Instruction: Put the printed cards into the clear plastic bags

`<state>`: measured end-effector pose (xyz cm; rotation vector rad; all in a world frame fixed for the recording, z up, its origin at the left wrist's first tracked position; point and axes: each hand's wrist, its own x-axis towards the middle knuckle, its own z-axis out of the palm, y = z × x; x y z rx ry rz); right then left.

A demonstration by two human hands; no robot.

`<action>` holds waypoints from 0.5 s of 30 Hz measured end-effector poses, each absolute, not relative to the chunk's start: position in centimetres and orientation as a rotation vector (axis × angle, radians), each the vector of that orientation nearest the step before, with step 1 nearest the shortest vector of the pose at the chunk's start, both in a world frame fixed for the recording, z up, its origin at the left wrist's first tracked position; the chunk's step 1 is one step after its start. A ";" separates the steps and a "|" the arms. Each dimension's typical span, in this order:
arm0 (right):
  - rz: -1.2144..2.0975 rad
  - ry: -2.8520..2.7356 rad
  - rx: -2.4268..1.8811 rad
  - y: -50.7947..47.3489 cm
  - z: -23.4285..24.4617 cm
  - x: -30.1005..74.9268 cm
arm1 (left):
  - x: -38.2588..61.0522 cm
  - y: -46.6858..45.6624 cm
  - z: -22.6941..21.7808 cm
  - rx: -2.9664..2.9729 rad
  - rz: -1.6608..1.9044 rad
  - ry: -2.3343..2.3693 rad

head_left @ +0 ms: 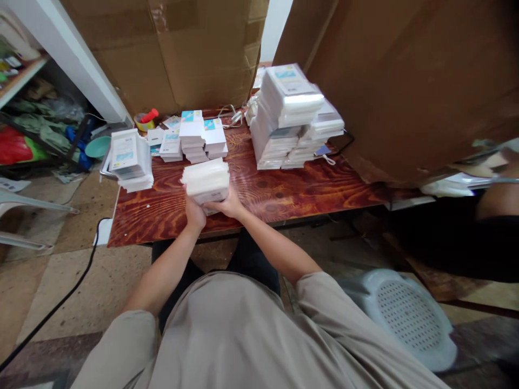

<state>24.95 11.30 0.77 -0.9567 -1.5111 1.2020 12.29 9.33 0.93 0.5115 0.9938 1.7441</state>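
Both my hands grip a thick stack of white packets (206, 180) above the near edge of a low wooden table (284, 189). My left hand (194, 210) clasps the stack's left underside with its fingers closed. My right hand (228, 205) clasps the right underside, fingers wrapped round it. Behind the stack stand small piles of white packets with blue labels (192, 135). A leaning pile of packets (128, 156) sits at the table's left end. A tall heap of wrapped packets (286, 116) rises at the back right.
Large cardboard sheets (178, 48) stand behind the table, and another (409, 81) leans on the right. A grey plastic stool (405, 316) lies on the floor at right. A black cable (57, 302) runs across the floor at left. A person's arm (498, 189) shows at far right.
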 end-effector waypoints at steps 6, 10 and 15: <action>0.550 -2.254 -1.236 13.3 10.3 27.0 | 9.0 11.3 3.3 0.630 1.773 1.024; 0.202 -2.693 -1.248 13.0 12.0 25.9 | 4.4 9.6 5.9 0.993 2.039 1.565; 0.247 -2.765 -1.207 12.6 8.2 26.3 | 5.6 7.4 8.2 2.659 0.836 1.431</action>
